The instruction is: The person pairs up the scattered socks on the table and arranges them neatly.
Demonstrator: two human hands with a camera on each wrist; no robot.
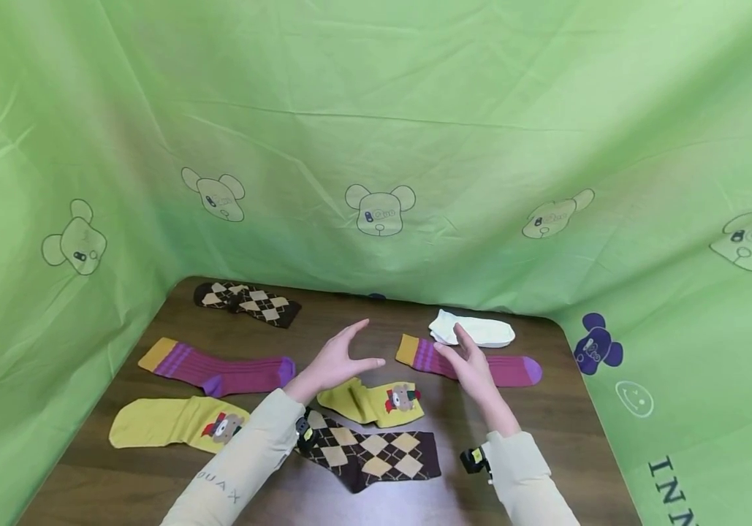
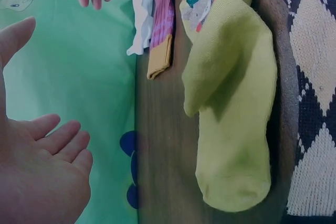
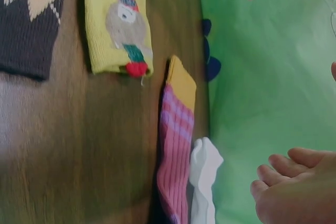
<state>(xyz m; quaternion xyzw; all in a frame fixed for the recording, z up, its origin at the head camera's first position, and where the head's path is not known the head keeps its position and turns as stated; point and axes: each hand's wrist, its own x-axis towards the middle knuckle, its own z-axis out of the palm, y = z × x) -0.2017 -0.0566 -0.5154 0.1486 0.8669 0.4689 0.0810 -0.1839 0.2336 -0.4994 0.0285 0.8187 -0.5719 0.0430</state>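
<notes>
My left hand (image 1: 337,359) hovers above the middle of the table, fingers and thumb spread apart, holding nothing. Nearest beneath it lies a yellow sock with a bear picture (image 1: 376,404), folded over partway. My right hand (image 1: 471,363) is likewise held up with thumb and fingers apart, over a purple-striped sock with a mustard cuff (image 1: 514,370). Just behind that sock is a white ankle sock (image 1: 481,331). Below the left wrist a brown argyle sock (image 1: 395,456) lies bent, partly hidden by the sleeve. Both palms appear bare in the wrist views.
On the left side lie another purple sock (image 1: 237,374), a second yellow bear sock (image 1: 152,424) partly behind the sleeve, and another argyle sock (image 1: 270,307) near the back edge. Green printed cloth (image 1: 376,146) hangs around the wooden table (image 1: 99,482).
</notes>
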